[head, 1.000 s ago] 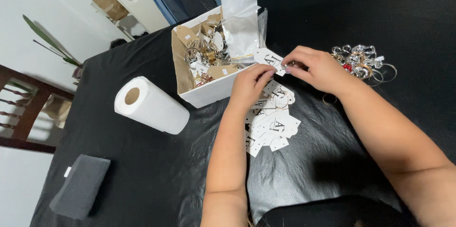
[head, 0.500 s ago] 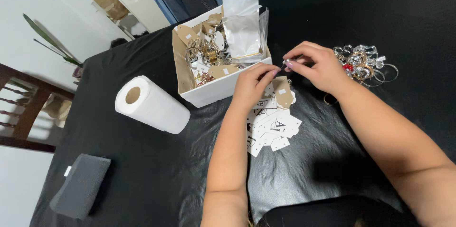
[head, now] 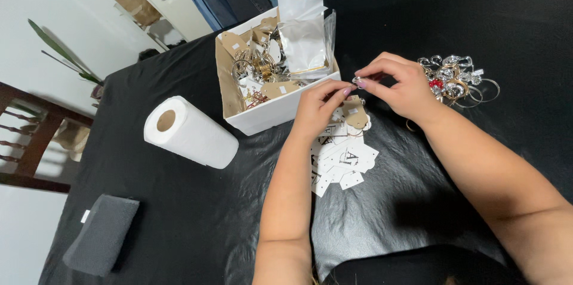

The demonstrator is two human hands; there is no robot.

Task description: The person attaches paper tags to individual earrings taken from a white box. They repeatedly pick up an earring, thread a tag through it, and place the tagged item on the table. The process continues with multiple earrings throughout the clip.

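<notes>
My left hand (head: 319,108) and my right hand (head: 401,87) meet fingertip to fingertip over a black table, pinching a small shiny piece of jewellery (head: 359,81) between them. Just below the fingers lies a tan card tag (head: 356,115) on a heap of white card tags (head: 342,161). A white box (head: 277,111) filled with jewellery, tan cards and clear plastic bags stands right behind my left hand. To the right of my right hand lies a pile of silver and gold jewellery (head: 456,78).
A white paper towel roll (head: 190,132) lies on its side left of the box. A dark grey pouch (head: 101,235) rests near the table's front left corner. A wooden chair (head: 30,137) and a plant (head: 64,52) stand beyond the left edge.
Both hands have lifted slightly off the white tags and drawn their fingertips together around the small shiny piece. A tan tag now shows under them.
</notes>
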